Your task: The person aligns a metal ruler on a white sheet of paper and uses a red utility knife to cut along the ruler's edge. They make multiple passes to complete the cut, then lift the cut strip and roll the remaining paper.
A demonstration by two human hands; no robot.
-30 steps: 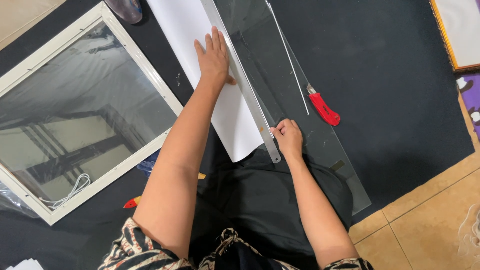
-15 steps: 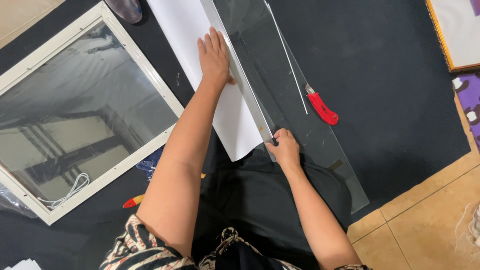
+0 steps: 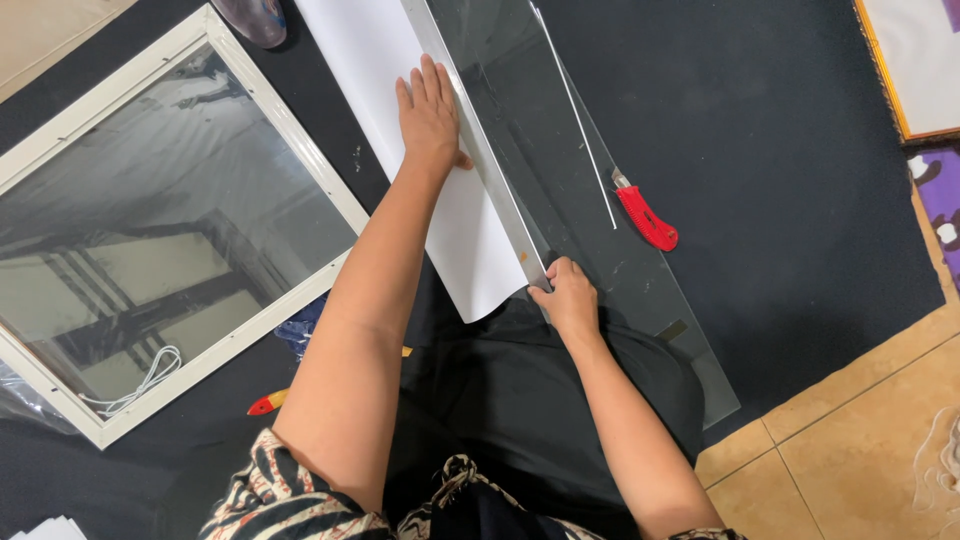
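Moved nearer me: right hand (image 3: 568,298), closed at the near end of one metal straightedge (image 3: 478,150); whether it grips a tool, I cannot tell. Left hand (image 3: 430,112), flat, pins straightedge on one white sheet (image 3: 375,70) beside one glass pane (image 3: 560,200). One red cutter (image 3: 645,215) unmoved.

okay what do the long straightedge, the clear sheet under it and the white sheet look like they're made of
The straightedge, pressed by the left hand, looks like brushed metal, likely aluminium: grey, dull sheen. The clear sheet looks like glass or acrylic: see-through, glossy, with a hard straight edge. The white sheet looks like matte paper or card: flat, no shine.
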